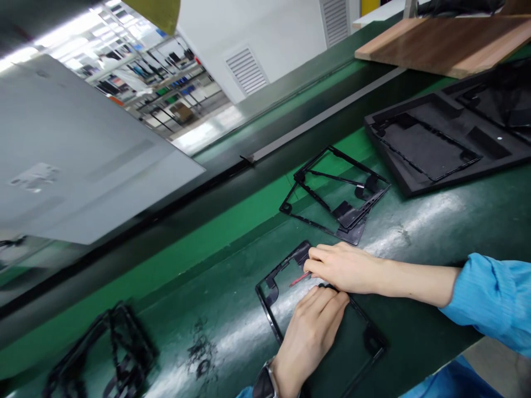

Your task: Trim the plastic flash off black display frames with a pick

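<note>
A thin black rectangular frame (269, 319) lies on the green bench before me, with dark film patches at its corners. My left hand (311, 334), with a watch at the wrist, has its fingers together, curled over the frame's right side. Just beyond it, my right hand (344, 268) is closed in a pinch at the frame's upper corner. From its fingertips sticks out a thin red strip (299, 279); I cannot tell exactly what it is. The fingertips of both hands are partly hidden. Past my right hand, two similar frames (332, 207) lie overlapped.
On the right, a black foam tray (409, 185) holds more frames. A blurred pile of black frames (112, 354) lies at lower left. Behind the green bench (232, 271) run a raised ledge and a metal strip (327, 116). A wooden board (448, 47) sits at the back right.
</note>
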The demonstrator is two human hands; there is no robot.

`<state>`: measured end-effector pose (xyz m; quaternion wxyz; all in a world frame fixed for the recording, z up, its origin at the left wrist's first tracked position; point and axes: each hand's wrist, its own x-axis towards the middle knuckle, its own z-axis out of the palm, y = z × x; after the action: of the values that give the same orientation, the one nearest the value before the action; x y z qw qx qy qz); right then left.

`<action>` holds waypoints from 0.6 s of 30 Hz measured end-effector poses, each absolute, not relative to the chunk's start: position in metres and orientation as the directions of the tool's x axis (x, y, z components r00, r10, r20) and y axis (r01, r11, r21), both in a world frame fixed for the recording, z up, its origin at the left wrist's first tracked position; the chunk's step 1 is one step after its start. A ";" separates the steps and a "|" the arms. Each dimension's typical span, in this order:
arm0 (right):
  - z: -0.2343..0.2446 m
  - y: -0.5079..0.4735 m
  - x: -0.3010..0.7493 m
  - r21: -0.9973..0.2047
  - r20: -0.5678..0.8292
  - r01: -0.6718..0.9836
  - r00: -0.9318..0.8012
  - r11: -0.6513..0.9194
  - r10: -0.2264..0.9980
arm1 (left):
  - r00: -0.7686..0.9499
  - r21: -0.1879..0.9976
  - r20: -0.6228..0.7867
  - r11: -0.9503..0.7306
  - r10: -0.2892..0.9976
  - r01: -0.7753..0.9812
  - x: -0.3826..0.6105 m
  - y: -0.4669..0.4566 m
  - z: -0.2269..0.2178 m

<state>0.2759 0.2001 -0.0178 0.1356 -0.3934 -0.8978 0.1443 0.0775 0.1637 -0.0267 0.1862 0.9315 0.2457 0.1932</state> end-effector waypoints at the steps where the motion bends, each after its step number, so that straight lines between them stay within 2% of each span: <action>1: -0.018 0.200 0.276 -0.367 0.127 0.667 -0.654 0.648 0.746 | 0.794 0.465 0.272 -0.797 0.543 0.385 0.077 0.163 -0.028; 5: -0.019 0.201 0.276 -0.376 0.129 0.667 -0.650 0.643 0.749 | 0.731 0.573 0.306 -0.731 0.610 0.370 0.077 0.163 -0.031; 7: -0.021 0.201 0.276 -0.373 0.140 0.663 -0.651 0.649 0.746 | 0.700 0.590 0.330 -0.717 0.634 0.371 0.078 0.164 -0.031; 14: -0.025 0.200 0.274 -0.370 0.152 0.670 -0.640 0.644 0.753 | 0.749 0.443 0.368 -0.812 0.552 0.380 0.079 0.165 -0.028; 18: -0.026 0.200 0.275 -0.363 0.165 0.672 -0.636 0.646 0.754 | 0.768 0.406 0.360 -0.830 0.529 0.382 0.079 0.163 -0.026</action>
<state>0.2746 0.1999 -0.0263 0.1522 -0.3986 -0.8943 0.1351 0.0791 0.1628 -0.0264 0.1564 0.9272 0.2456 0.2358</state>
